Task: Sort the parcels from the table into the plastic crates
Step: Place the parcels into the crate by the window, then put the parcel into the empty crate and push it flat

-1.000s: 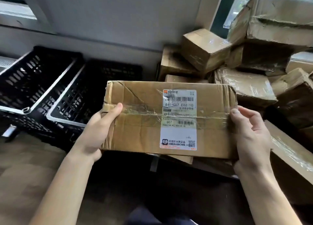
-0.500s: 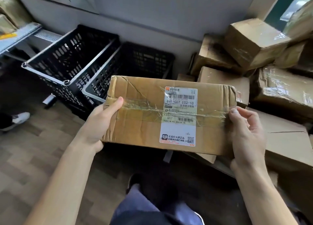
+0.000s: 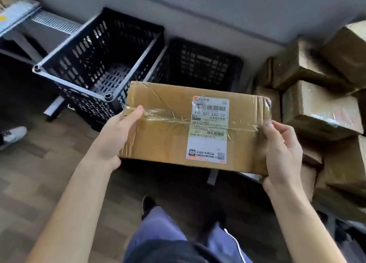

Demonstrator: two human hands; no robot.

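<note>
Both hands, left [image 3: 114, 136] and right [image 3: 281, 151], fingers curled round the ends of a taped, labelled parcel [image 3: 168, 134], held in air in front of two black crates [image 3: 103, 64].

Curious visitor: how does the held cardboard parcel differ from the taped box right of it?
The flat brown cardboard parcel shows a white label; the taped cardboard box shows none. The left hand and right hand hold the parcel; the box rests in the pile. Both brown, taped.
</note>
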